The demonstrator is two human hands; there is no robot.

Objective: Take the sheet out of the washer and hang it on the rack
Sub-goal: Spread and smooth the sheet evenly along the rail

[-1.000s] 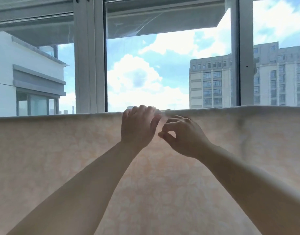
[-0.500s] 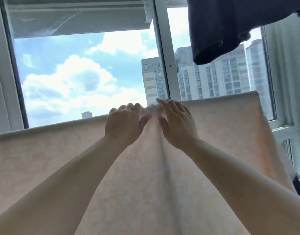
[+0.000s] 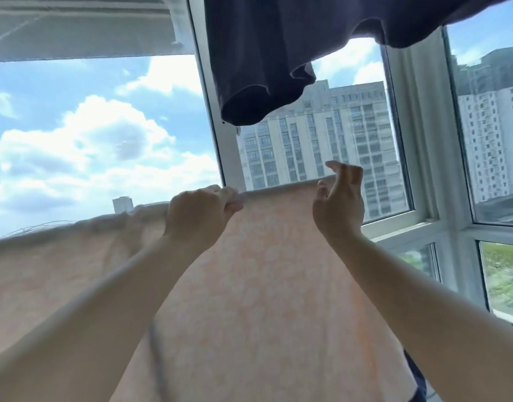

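A pale peach sheet point(image 3: 266, 280) with a faint floral print hangs over a rack bar that the cloth hides; its top fold runs from the left edge up to the right. My left hand point(image 3: 198, 216) grips the top fold with its fingers curled over it. My right hand point(image 3: 339, 201) hovers near the sheet's right top corner with fingers loosely spread, holding nothing. The washer is out of view.
A dark navy garment point(image 3: 266, 56) hangs overhead at the top middle and right. White window frames point(image 3: 211, 123) stand right behind the sheet, with sky and tall buildings outside. A pale curtain point(image 3: 417, 134) hangs at the right.
The view has swung right and upward. My right hand has lifted off the sheet and slid right toward its corner, while my left hand keeps its hold on the top fold.
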